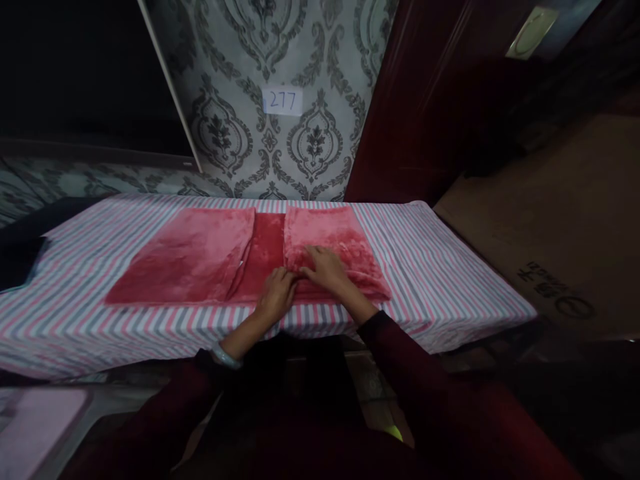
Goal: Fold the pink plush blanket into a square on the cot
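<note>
A red plush blanket (185, 260) lies on the table with its left and right sides folded inward, and a darker strip shows between the two flaps. My left hand (277, 293) is at the front inner edge of the right flap, its fingers curled and close together on the fabric. On top of that same flap rests my right hand (326, 270), fingers stretched and spread apart, the thumb toward my left hand. The hands nearly touch. The fabric under the left fingertips is hidden.
A striped cloth (425, 267) covers the table. Behind it is a patterned wall with a paper label (283, 101) reading 277. A dark screen (90, 80) stands at the left, a cardboard box (560, 227) at the right. A dark object (20, 263) lies on the table's left end.
</note>
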The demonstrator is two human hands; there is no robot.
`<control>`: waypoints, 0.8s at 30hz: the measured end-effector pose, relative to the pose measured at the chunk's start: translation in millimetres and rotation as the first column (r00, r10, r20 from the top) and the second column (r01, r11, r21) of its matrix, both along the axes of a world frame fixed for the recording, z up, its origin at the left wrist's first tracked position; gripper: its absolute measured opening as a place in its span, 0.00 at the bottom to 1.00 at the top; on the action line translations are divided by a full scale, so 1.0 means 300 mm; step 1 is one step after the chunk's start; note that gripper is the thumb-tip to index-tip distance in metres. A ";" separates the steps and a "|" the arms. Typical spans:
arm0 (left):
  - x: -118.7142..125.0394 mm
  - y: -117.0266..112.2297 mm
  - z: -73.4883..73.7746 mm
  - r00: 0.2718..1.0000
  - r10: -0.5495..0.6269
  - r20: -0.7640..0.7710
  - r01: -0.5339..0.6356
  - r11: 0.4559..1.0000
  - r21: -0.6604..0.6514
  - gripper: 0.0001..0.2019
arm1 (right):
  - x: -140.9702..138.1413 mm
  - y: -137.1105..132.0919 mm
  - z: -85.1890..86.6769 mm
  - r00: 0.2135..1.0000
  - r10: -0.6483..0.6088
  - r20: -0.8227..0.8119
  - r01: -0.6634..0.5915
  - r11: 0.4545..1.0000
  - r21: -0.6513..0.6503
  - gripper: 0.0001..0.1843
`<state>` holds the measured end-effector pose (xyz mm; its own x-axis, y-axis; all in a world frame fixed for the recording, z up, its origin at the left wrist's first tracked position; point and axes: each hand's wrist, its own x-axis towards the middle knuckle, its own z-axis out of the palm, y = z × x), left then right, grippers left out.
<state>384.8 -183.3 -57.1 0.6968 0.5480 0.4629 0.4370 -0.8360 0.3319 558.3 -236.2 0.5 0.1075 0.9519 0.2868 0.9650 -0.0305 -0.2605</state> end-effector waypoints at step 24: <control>0.008 0.053 -0.078 0.960 0.125 0.250 -0.064 0.969 -0.237 0.17 | 0.015 -0.047 -0.075 0.989 0.141 -0.038 -0.134 0.979 0.155 0.31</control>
<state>387.3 -167.5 -80.6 0.5081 0.7161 0.4786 0.3832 -0.6856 0.6190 562.7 -250.4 -21.9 -0.0043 0.9046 0.4262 0.9434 0.1450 -0.2982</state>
